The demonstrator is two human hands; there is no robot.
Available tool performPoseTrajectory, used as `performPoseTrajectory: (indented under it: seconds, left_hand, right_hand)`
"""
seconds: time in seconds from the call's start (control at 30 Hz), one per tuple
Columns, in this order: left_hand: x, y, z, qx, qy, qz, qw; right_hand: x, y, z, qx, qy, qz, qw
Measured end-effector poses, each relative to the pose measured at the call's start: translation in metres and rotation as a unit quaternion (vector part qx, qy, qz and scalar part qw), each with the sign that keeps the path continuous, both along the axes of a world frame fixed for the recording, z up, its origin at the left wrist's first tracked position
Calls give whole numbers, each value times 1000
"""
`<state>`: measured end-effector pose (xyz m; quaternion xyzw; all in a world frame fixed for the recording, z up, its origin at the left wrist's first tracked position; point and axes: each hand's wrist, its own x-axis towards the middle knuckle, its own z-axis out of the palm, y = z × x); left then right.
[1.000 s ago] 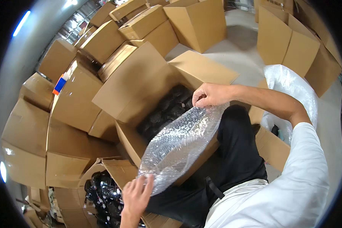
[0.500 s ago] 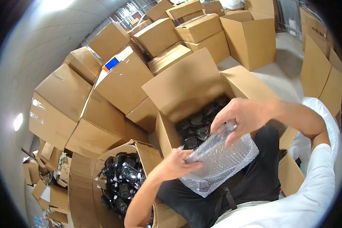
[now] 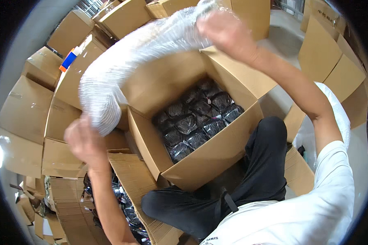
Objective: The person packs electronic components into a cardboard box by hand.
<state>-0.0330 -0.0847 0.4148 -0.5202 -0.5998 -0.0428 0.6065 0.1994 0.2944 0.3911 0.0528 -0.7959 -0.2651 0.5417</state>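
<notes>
My right hand pinches one end of a clear bubble-wrap sheet; my left hand is at the other end, too blurred to tell whether its fingers close on it. The sheet arches between them, over the open carton's far side. To handle it well, I judge, I should keep both ends level and lightly taut, so the limp film neither twists nor folds under, and grip gently to spare the bubbles. It is glossy and pebbled, and its left end curls into a soft tube. Below, stiff, matte cardboard walls of the open carton hold rounded black bundles in shiny, crinkled plastic, packed in rows. My black trousers are just beside it.
</notes>
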Motion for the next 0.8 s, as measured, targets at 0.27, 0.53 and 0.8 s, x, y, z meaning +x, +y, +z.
performPoseTrajectory:
  seconds: [0.27,0.53,0.8]
  left_hand:
    - [-8,36,-263,-493,-278,202,800]
    - [-5,35,-330,-590,-389,151,691]
    - [16,23,-349,-728,-459,120,495]
  right_hand:
    - [-45,8,-262,-132,-508,-134,841]
    - [-19,3,-303,-132,-659,-184,717]
    - [-42,-5,-276,-402,-762,94,499]
